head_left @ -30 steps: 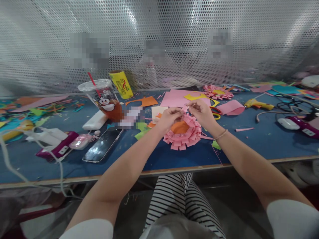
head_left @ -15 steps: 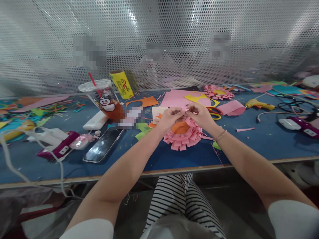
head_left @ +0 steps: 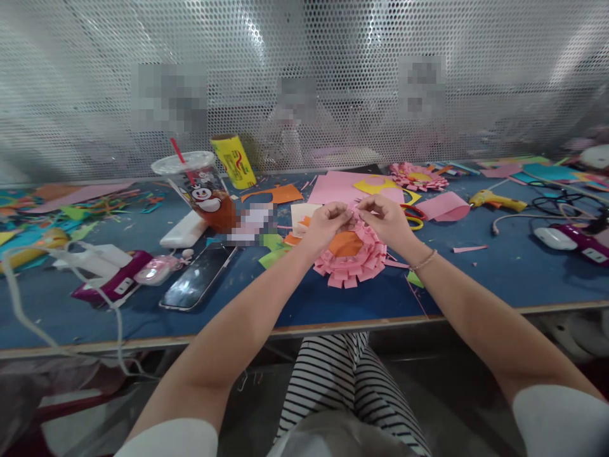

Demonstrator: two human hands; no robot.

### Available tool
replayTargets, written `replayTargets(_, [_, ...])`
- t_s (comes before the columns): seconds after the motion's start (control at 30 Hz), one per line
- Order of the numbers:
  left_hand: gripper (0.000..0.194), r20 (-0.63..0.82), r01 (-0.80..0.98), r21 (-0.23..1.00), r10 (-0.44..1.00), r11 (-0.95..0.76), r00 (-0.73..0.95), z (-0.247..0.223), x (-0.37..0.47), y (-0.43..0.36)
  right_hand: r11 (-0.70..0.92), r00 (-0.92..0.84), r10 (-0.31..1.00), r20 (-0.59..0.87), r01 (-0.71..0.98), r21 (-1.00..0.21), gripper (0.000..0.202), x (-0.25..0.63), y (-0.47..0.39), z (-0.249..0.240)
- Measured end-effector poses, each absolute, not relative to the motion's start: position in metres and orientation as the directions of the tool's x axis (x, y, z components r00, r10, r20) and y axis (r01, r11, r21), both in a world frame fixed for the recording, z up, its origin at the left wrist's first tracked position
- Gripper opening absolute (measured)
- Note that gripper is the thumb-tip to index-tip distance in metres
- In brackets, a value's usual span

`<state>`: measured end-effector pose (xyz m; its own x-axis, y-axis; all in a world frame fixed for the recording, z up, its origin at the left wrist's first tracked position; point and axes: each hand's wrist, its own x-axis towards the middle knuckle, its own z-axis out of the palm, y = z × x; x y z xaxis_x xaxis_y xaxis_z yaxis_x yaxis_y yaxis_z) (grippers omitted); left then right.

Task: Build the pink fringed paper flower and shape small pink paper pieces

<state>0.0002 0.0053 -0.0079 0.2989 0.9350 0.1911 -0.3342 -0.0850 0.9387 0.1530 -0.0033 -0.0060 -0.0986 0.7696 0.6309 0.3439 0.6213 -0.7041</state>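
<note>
A pink paper flower (head_left: 349, 273) with layered fringed petals and an orange centre (head_left: 346, 244) lies near the table's front edge. Both hands are at its far rim. My left hand (head_left: 330, 222) is closed in a pinch at the pink paper petals, at the far left of the flower. Close beside it, my right hand (head_left: 383, 219) pinches the pink paper from the other side. The fingertips hide just how the paper sits between them. Red and yellow-handled scissors (head_left: 413, 219) lie right behind my right hand.
A second pink flower (head_left: 417, 176) lies at the back. To the left stand a drink cup (head_left: 204, 193) and a yellow tube (head_left: 234, 162), with a phone (head_left: 198, 279) in front. A yellow glue gun (head_left: 497, 200), cables and paper scraps lie right, by a perforated metal panel (head_left: 352, 82).
The fingertips of my two hands have parted slightly above the flower's far rim. The flower and the things around it stay in place.
</note>
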Motion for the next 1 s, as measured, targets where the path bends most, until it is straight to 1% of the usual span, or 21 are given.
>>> replayTargets(0.13, [0.025, 0.249, -0.352, 0.925, 0.930, -0.146, 0.269, -0.0100, -0.0005, 0.0075, 0.641, -0.088, 0.750, 0.656, 0.340, -0.688, 0.004, 0.1531, -0.0042, -0.0043])
replayTargets(0.2, [0.022, 0.268, -0.362, 0.917, 0.929, -0.165, 0.257, -0.0097, -0.0006, 0.0078, 0.652, -0.079, 0.732, 0.677, 0.369, -0.662, 0.003, 0.1528, -0.0050, -0.0030])
replayTargets(0.27, [0.021, 0.266, -0.399, 0.905, 0.929, -0.149, 0.256, -0.0080, -0.0007, 0.0066, 0.650, -0.070, 0.723, 0.687, 0.403, -0.644, 0.003, 0.1524, -0.0065, -0.0018])
replayTargets(0.33, [0.020, 0.250, -0.460, 0.881, 0.933, -0.108, 0.259, -0.0055, -0.0007, 0.0045, 0.638, -0.075, 0.738, 0.671, 0.403, -0.657, 0.006, 0.1522, -0.0084, -0.0010])
replayTargets(0.43, [0.013, 0.233, -0.529, 0.845, 0.943, -0.076, 0.237, -0.0025, -0.0007, 0.0020, 0.625, -0.109, 0.769, 0.630, 0.333, -0.706, 0.007, 0.1519, -0.0109, -0.0012])
replayTargets(0.53, [0.013, 0.236, -0.530, 0.843, 0.947, -0.088, 0.218, -0.0023, -0.0007, 0.0026, 0.640, -0.141, 0.767, 0.626, 0.244, -0.729, 0.010, 0.1509, -0.0113, -0.0023])
replayTargets(0.73, [0.029, 0.236, -0.568, 0.821, 0.942, -0.062, 0.239, -0.0037, -0.0002, 0.0061, 0.611, -0.087, 0.791, 0.606, 0.176, -0.772, 0.016, 0.1478, -0.0089, -0.0026])
replayTargets(0.9, [0.017, 0.247, -0.567, 0.823, 0.925, -0.044, 0.288, -0.0022, -0.0001, 0.0050, 0.604, -0.104, 0.797, 0.595, 0.154, -0.782, 0.012, 0.1483, -0.0078, -0.0025])
replayTargets(1.0, [0.015, 0.247, -0.563, 0.826, 0.922, -0.039, 0.299, -0.0023, -0.0005, 0.0048, 0.608, -0.110, 0.794, 0.598, 0.134, -0.783, 0.010, 0.1490, -0.0078, -0.0026])
